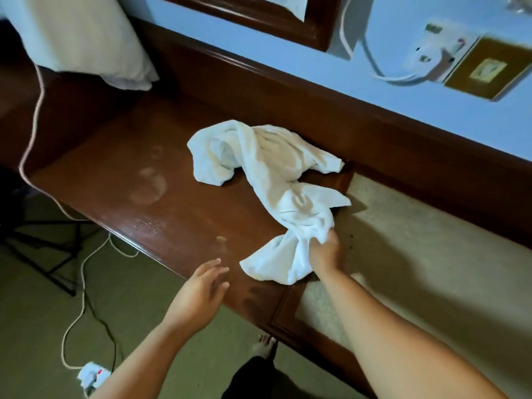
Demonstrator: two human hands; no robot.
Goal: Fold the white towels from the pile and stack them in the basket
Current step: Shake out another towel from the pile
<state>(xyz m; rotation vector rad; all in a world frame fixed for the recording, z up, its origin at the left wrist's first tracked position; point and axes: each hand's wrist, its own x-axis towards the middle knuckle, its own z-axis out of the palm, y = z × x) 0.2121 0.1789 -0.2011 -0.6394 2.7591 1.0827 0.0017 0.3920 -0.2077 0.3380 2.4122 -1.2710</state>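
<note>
The right hand clamps a bunched fold at the near end of the white towel, probably to pull it flat for folding. The left hand hovers just left of that end, fingers straight, holding nothing, apparently positioned to take a free corner. The towel lies crumpled on the wooden counter. No basket is in view. Beyond the towel, the wall socket carries labels too blurred to read.

A crumpled white towel lies on the dark wooden top, beside faint, perhaps watery, ring marks.
</note>
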